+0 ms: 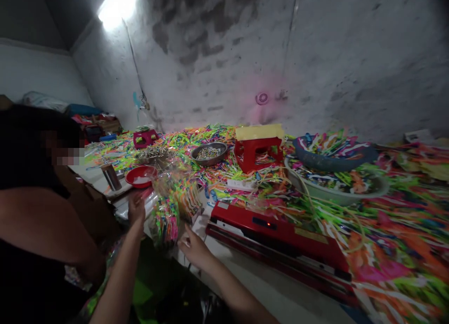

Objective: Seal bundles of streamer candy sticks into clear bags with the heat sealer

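Co-worker [31, 211]: bent arm and dark clothing, left of the left grip [136, 209] and near its forearm. Risk, judged: a swing of that elbow could jog the work.
Metal cup [111, 178]: beyond the left grip and to its left, upright. A knock might tip it toward the packets; contents not visible.
Left grip: fingers curled, partly closed, beside clear film. Whether it pinches any cannot be told.
Red bowl [142, 176]: just beyond the left grip, whitish material inside.
Packets [166, 221]: clear film around bright strips, between the two grips. Slick film could slide if one side is left unsupported.
Right grip [192, 246]: thumb and forefinger slightly parted, at the packets' near right edge — contact uncertain, nothing clearly held.
Red machine [280, 235]: right of the right grip, on the pale surface [270, 282]; small lamp lit. Probably a bag sealer; if hot, a straying forearm could touch it.
Loose strips [396, 263]: far right of the right grip — ends could catch in the machine if dragged across.
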A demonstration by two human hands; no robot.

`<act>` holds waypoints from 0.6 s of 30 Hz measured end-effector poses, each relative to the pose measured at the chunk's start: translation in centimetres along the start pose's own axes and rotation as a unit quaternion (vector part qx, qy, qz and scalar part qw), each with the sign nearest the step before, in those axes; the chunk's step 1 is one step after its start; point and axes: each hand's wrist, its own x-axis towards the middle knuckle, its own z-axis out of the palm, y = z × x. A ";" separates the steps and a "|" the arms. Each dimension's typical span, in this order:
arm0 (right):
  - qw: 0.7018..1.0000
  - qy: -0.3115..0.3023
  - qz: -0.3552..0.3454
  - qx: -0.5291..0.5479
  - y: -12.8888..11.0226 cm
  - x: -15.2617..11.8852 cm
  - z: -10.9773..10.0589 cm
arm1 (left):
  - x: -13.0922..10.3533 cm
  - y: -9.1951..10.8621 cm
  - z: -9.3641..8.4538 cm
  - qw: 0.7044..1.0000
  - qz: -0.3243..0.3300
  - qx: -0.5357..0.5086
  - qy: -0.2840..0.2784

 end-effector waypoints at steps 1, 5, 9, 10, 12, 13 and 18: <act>0.999 -0.014 0.031 0.009 0.1 -1.1 -0.8 | 0.5 1.5 0.2 0.998 0.069 0.007 0.002; 0.996 -0.061 0.070 0.013 -0.6 -5.8 -4.9 | 2.3 8.1 2.6 0.930 0.283 0.167 -0.165; 0.996 -0.074 0.056 -0.009 -0.7 -10.0 -9.1 | 3.7 12.5 5.5 0.869 0.228 0.310 -0.311; 0.995 -0.071 0.062 -0.012 -0.5 -10.9 -10.0 | 4.0 13.4 6.2 0.864 0.227 0.309 -0.327; 0.995 -0.060 0.081 -0.019 -0.3 -12.4 -11.9 | 4.4 15.2 7.6 0.855 0.250 0.297 -0.343; 0.994 -0.053 0.091 -0.024 -0.2 -13.1 -12.8 | 4.5 16.3 8.2 0.850 0.266 0.293 -0.348; 0.992 0.015 0.108 -0.059 -1.2 -15.1 -16.9 | 3.8 23.5 9.5 0.810 0.388 0.283 -0.337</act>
